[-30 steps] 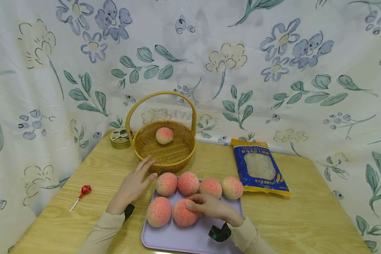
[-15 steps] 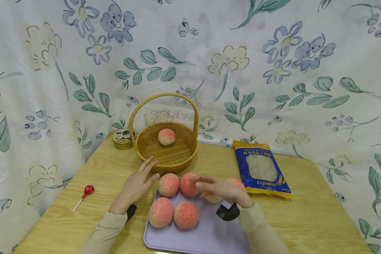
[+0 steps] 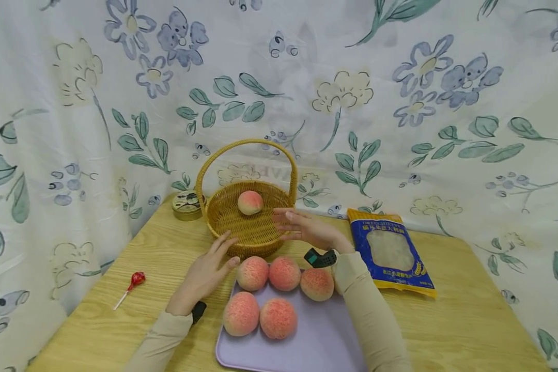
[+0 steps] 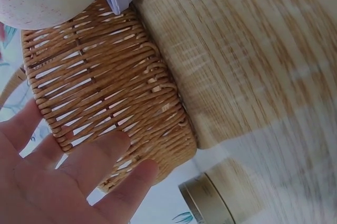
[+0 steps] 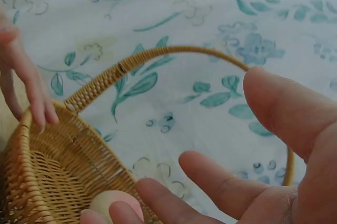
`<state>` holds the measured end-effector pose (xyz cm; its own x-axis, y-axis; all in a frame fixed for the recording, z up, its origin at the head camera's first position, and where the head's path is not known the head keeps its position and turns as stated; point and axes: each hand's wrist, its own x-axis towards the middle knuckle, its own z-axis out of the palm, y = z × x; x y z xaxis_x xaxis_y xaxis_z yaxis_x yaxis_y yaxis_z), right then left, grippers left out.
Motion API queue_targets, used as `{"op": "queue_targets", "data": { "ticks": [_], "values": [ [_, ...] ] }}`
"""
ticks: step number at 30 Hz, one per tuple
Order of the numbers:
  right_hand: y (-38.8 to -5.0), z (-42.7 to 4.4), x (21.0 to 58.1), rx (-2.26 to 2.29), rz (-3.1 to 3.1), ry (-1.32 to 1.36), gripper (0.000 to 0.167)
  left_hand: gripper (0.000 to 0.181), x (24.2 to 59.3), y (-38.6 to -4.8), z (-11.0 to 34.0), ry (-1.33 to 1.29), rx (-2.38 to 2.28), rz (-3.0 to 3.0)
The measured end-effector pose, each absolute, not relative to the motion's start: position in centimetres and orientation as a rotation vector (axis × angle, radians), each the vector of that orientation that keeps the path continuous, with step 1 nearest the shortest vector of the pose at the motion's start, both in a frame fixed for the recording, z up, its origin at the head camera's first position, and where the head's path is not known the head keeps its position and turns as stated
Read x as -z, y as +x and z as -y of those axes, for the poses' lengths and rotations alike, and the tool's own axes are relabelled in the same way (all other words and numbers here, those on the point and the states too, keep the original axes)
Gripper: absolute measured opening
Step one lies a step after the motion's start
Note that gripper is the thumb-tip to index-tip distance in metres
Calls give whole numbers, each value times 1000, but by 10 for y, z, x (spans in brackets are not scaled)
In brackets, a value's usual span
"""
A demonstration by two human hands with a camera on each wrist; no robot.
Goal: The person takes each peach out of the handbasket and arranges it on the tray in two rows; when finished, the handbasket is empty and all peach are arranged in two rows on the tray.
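Observation:
A wicker basket (image 3: pixel 246 248) with a tall arched handle stands on the table, holding one peach (image 3: pixel 250 202). My left hand (image 3: pixel 203 276) rests its outstretched fingers on the basket's front left rim; in the left wrist view those fingers (image 4: pixel 100 153) lie against the woven wall. Over the basket's right side, my right hand (image 3: pixel 309 230) hovers with its fingers spread and nothing in them. In front lies a lilac tray (image 3: pixel 316 338) with several pink peaches (image 3: pixel 278 318) in two rows. My right sleeve mostly hides the rightmost back peach.
Behind the basket's left side is a round tin (image 3: pixel 187 205). A red lollipop (image 3: pixel 137 279) lies on the table at left. To the right is a blue and yellow pasta bag (image 3: pixel 390 250). A floral curtain (image 3: pixel 335 124) hangs along the back.
My right hand has let go of the front-row peach, leaving it on the tray, and has moved up and forward to the basket. My left hand keeps its place at the rim.

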<state>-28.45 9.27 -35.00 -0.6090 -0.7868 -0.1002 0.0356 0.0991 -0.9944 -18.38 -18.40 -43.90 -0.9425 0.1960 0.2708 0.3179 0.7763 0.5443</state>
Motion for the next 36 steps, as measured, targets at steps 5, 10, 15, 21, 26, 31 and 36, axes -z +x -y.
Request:
{"op": "queue_targets", "data": {
  "ticks": [5, 10, 15, 21, 26, 31, 36],
  "values": [
    [-307, -77, 350, 1616, -1694, -693, 55, 54, 439, -184, 183, -407, 907, 2758],
    [-329, -56, 350, 1642, -1698, -653, 55, 54, 438, -185, 186, -399, 901, 2760],
    [-352, -36, 352, 1675, -1701, -604, 58, 54, 438, -184, 187, -392, 895, 2763],
    [-370, -22, 363, 1700, -1717, -490, 64, 55, 440, -183, 185, -398, 893, 2763],
    [-385, -15, 372, 1677, -1703, -452, 64, 54, 441, -184, 181, -406, 900, 2740],
    [-392, -5, 381, 1639, -1753, -355, 65, 54, 441, -184, 181, -405, 885, 2745],
    [-391, 16, 388, 1604, -1904, -244, 62, 55, 440, -182, 184, -394, 870, 2739]
  ]
}}
